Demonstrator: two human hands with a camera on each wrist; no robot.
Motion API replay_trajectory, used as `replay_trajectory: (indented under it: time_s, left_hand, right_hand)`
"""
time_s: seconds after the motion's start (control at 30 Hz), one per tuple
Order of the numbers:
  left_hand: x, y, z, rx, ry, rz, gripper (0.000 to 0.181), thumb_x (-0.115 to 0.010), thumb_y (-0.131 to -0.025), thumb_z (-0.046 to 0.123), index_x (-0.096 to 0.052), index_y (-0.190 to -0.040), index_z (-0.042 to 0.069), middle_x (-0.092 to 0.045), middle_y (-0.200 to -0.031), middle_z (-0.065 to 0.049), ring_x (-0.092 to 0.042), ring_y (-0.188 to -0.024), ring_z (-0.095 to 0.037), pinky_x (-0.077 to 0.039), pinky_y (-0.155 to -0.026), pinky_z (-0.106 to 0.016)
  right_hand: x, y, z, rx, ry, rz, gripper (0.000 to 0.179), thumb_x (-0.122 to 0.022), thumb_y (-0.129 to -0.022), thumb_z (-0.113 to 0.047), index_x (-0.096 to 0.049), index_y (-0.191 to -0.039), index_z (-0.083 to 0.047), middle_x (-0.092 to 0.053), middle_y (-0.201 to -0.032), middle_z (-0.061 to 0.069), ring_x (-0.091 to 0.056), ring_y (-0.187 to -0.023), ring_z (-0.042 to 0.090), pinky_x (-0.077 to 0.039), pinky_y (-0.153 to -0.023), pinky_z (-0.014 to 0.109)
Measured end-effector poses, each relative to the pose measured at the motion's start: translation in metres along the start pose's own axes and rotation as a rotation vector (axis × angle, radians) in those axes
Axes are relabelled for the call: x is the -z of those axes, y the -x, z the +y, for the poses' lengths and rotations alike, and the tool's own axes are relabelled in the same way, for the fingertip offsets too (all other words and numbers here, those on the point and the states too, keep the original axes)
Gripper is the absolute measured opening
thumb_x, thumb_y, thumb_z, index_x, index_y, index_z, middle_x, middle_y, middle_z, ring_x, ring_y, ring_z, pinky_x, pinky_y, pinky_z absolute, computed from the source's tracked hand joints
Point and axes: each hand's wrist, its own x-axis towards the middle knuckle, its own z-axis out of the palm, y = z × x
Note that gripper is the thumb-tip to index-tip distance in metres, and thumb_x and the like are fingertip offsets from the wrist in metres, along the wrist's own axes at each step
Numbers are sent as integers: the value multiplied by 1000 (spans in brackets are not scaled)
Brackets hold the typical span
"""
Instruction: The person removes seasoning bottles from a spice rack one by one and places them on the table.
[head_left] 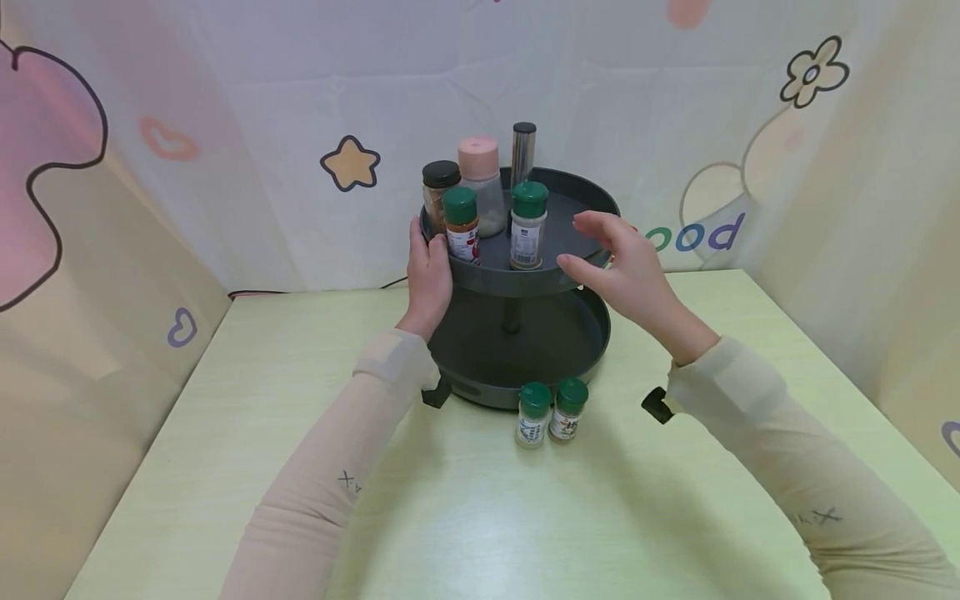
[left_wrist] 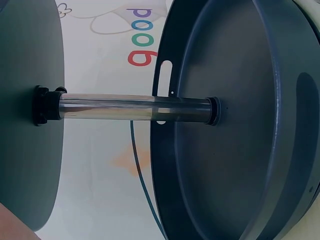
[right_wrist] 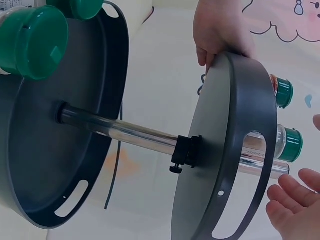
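Observation:
My left hand (head_left: 430,279) grips the left rim of the dark grey upper tray (head_left: 517,285) of a two-tier rack. On that tray, close to the left fingers, stands a green-capped spice bottle with reddish contents (head_left: 462,242). Right of it is another green-capped spice bottle (head_left: 527,240) with a pale label. My right hand (head_left: 637,271) hovers by the tray's right side, thumb and fingers spread apart, with nothing between them. In the right wrist view, its fingers (right_wrist: 295,192) appear beside the upper tray's slotted rim.
Behind those bottles stand a black-lidded jar (head_left: 441,175), a pink-lidded jar (head_left: 480,162) and a shiny metal tube (head_left: 523,150). A metal post (left_wrist: 135,107) joins the upper tray to the lower tray (head_left: 480,393). Two green-capped bottles, left (head_left: 533,425) and right (head_left: 566,419), stand before it.

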Motion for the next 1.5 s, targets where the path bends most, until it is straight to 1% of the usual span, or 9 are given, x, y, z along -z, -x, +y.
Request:
replay_trajectory:
  time_s: [0.23, 0.37, 0.67, 0.93, 1.07, 1.23, 1.5]
  left_hand:
    - [0, 0, 0, 4, -4, 1, 56, -25, -94, 32, -3, -143, 20, -11, -149, 5, -15, -136, -10, -15, -111, -33]
    - [0, 0, 0, 11, 2, 0, 56, -26, -94, 32, -3, -143, 20, -11, -149, 5, -15, -136, -10, -15, -111, -34]
    - [0, -1, -1, 6, 4, 4, 56, -26, -94, 31, -3, -143, 19, -11, -149, 4, -14, -136, -11, -15, -111, -34]
    - [-1, 0, 0, 3, 9, 5, 56, -26, -94, 32, -3, -143, 19, -11, -149, 5, -14, -136, -11, -15, -111, -34]
    - [-1, 0, 0, 0, 7, 4, 55, -26, -94, 31, -3, -143, 19, -11, -149, 4, -15, -136, -11, -15, -111, -34]
    - [-1, 0, 0, -1, 7, 2, 55, -26, -94, 32, -3, -143, 19, -11, -149, 5, -14, -136, -11, -15, -111, -34]
    - [-1, -1, -1, -10, 7, 2, 55, -26, -94, 31, -3, -143, 18, -11, -149, 4, -14, -136, -11, -15, -111, -34]
  right_hand:
    - [-1, -10, 0, -2, -19, 2, 54, -62, -80, -23, -42, -127, -3, -49, -127, 14, -44, -118, 25, -33, -102, 39]
    - [-2, -15, -1, -22, -34, -6, 56, -62, -81, -25, -41, -128, -3, -48, -128, 15, -43, -119, 25, -32, -103, 38]
    - [-6, -24, -5, -83, -7, -58, 64, -60, -80, -33, -36, -132, -6, -45, -131, 13, -41, -121, 27, -32, -102, 40]
    - [-8, -32, -8, -134, 10, -122, 69, -60, -80, -37, -31, -135, -8, -43, -132, 13, -41, -121, 28, -36, -99, 45]
    - [-10, -35, -9, -153, 12, -136, 69, -60, -79, -37, -31, -135, -7, -45, -130, 14, -42, -119, 27, -38, -96, 45]
    - [-14, -39, -10, -178, 11, -126, 70, -61, -77, -41, -33, -134, -10, -46, -130, 11, -45, -116, 24, -42, -93, 43]
    - [-19, -47, -12, -176, 5, -121, 63, -62, -77, -39, -39, -128, -10, -52, -122, 9, -49, -109, 21, -44, -90, 41]
